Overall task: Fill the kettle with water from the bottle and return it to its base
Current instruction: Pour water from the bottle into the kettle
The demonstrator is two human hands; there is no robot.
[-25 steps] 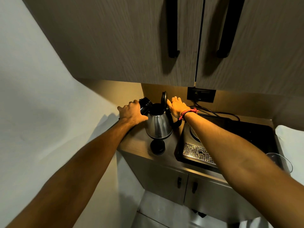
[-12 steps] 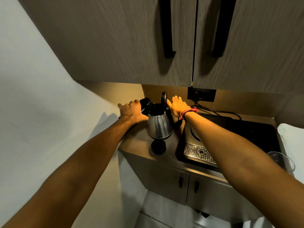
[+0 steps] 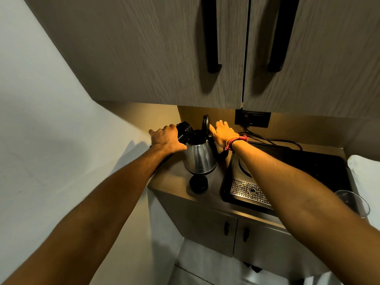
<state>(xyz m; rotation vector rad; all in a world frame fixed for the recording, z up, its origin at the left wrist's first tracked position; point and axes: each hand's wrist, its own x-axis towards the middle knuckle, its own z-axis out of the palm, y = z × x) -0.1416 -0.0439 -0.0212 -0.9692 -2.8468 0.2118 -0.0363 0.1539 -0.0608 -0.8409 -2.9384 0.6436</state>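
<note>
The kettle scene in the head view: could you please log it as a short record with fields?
kettle: steel kettle upright on the wooden counter, lid flipped open
left hand: left hand grips a dark bottle tilted with its mouth at the kettle opening
right hand: right hand rests, fingers spread, against the raised lid
water: no stream can be made out
in front of kettle: round black cap on the counter
right of kettle: black drip tray unit, clear glass
</note>
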